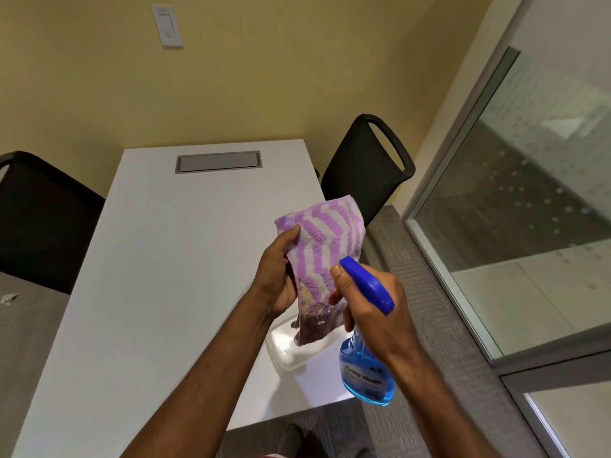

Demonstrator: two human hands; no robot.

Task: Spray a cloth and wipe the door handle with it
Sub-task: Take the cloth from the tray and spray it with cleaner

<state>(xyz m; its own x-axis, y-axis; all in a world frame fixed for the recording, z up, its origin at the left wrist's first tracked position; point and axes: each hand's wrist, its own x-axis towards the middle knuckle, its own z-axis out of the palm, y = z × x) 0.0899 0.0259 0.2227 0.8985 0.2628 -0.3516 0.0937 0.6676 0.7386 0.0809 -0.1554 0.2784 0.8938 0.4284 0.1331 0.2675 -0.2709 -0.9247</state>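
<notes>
Left hand (pixel 276 276) — fingers and thumb curled round striped purple cloth (pixel 319 256), held upright. Right hand (pixel 370 312) — grips blue spray bottle (pixel 365 368) just right of the cloth, nozzle touching it. White table (pixel 148 276) beneath both.

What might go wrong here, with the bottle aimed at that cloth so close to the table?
The spray bottle in the right hand points its nozzle at the striped cloth held by the left hand. Mist may miss and wet the white table or the left hand's fingers. The cloth's hanging end might drag on the clear tray below.
</notes>
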